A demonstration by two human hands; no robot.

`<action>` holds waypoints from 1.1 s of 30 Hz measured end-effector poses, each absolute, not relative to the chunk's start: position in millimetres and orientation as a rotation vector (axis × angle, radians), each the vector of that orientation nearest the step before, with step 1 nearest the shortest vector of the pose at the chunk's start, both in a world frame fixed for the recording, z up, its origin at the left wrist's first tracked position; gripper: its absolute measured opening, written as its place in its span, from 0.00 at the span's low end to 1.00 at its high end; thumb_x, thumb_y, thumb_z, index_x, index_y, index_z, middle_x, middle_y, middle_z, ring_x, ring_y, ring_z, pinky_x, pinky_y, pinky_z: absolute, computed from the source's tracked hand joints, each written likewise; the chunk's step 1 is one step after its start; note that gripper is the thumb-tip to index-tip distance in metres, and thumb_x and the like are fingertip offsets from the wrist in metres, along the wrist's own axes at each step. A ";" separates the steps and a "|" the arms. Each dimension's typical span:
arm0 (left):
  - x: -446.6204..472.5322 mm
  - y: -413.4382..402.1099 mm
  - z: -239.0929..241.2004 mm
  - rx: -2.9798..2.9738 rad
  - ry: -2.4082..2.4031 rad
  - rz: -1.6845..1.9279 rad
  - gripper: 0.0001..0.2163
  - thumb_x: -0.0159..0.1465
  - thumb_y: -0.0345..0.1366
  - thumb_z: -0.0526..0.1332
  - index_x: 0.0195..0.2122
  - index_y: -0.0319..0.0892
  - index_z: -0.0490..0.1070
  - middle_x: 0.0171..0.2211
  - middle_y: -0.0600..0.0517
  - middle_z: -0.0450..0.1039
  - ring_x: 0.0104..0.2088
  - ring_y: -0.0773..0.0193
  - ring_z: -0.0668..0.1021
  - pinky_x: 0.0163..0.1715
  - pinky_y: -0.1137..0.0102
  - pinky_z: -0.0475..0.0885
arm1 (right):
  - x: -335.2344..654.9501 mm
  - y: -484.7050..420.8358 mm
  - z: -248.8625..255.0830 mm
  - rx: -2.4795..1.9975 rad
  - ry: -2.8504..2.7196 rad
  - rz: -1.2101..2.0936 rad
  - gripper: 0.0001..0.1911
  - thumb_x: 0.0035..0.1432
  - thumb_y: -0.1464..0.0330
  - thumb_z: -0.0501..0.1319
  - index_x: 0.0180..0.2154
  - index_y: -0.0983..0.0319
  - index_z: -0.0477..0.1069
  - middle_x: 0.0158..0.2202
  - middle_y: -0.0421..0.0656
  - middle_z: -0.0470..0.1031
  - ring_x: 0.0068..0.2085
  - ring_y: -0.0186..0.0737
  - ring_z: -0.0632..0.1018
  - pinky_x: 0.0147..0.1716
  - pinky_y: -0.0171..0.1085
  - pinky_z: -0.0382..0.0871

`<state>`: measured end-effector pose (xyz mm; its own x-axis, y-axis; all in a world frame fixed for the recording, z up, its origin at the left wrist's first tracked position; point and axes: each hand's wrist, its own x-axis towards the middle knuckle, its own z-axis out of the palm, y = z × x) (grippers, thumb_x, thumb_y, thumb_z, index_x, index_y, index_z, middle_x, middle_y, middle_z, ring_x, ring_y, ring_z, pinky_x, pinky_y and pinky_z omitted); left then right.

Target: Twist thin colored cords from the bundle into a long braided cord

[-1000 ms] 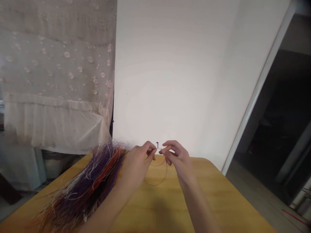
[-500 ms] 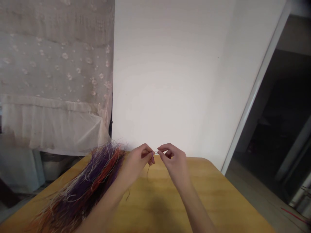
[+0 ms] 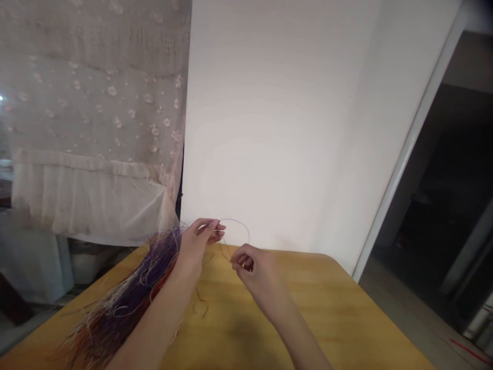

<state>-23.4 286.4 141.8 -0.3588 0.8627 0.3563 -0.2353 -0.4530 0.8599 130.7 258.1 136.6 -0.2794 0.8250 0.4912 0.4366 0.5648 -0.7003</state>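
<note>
A wooden bench [image 3: 316,303] with a yellow-brown grain fills the near part of the scene, its far right corner rounded and a soft dark shadow lying at its near middle. Its far edge stands against a plain pale wall [image 3: 277,118]; on the left hangs a greyish sheer curtain [image 3: 96,118] with small flowers and a gathered lower band. On the right a light door frame [image 3: 410,139] slants beside a dark doorway [image 3: 450,159], and a red strip [image 3: 470,350] lies on the floor [image 3: 400,313] at the near right. A bundle of fibres [image 3: 150,275], purple, orange and whitish, lies along the left of the bench, and a short loose strand [image 3: 205,307] lies near it. Above the far edge, the left hand [image 3: 197,243] pinches a thin strand [image 3: 235,221] between thumb and fingers, and the right hand [image 3: 257,264], lower and nearer, has its fingertips closed on the same strand, which bows in a loop between the two. The left forearm covers part of the bundle, and both forearms run out at the near edge. Something purple shows at the left fingertips, too small to make out; the strand's ends cannot be traced, and the things inside the doorway are lost in darkness.
</note>
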 end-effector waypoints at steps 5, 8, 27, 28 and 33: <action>-40.4 295.0 139.7 1.127 0.947 1.868 0.17 0.45 0.45 0.72 0.28 0.37 0.72 0.25 0.50 0.76 0.25 0.66 0.77 0.28 0.72 0.73 | 151.5 268.7 131.3 -1.082 -1.988 0.552 0.12 0.41 0.81 0.57 0.21 0.59 0.72 0.21 0.37 0.72 0.22 0.34 0.69 0.22 0.32 0.57; -41.8 294.9 140.7 1.223 0.930 1.798 0.15 0.47 0.43 0.71 0.28 0.38 0.72 0.24 0.51 0.75 0.25 0.66 0.76 0.27 0.72 0.73 | 160.0 271.3 135.1 -1.113 -1.887 0.473 0.08 0.47 0.77 0.58 0.24 0.59 0.71 0.29 0.39 0.72 0.23 0.33 0.67 0.24 0.34 0.58; -7.4 285.5 139.6 1.531 0.838 1.209 0.14 0.58 0.45 0.63 0.28 0.37 0.70 0.26 0.53 0.70 0.25 0.67 0.75 0.29 0.69 0.73 | 140.7 268.4 142.8 -0.986 -1.488 0.683 0.07 0.53 0.66 0.60 0.26 0.61 0.70 0.24 0.40 0.73 0.20 0.32 0.66 0.18 0.32 0.60; -6.8 284.1 140.7 1.534 0.842 1.210 0.14 0.58 0.45 0.64 0.28 0.37 0.70 0.26 0.52 0.71 0.26 0.67 0.75 0.30 0.69 0.73 | 140.8 268.8 142.9 -0.984 -1.477 0.683 0.07 0.53 0.66 0.61 0.26 0.61 0.70 0.24 0.40 0.73 0.20 0.32 0.66 0.18 0.32 0.59; -9.0 282.6 143.3 1.525 0.847 1.251 0.13 0.57 0.44 0.65 0.30 0.37 0.72 0.28 0.50 0.73 0.28 0.67 0.75 0.34 0.69 0.73 | 143.3 268.8 143.7 -0.977 -1.442 0.722 0.07 0.52 0.66 0.61 0.25 0.62 0.69 0.22 0.40 0.73 0.19 0.31 0.64 0.16 0.31 0.58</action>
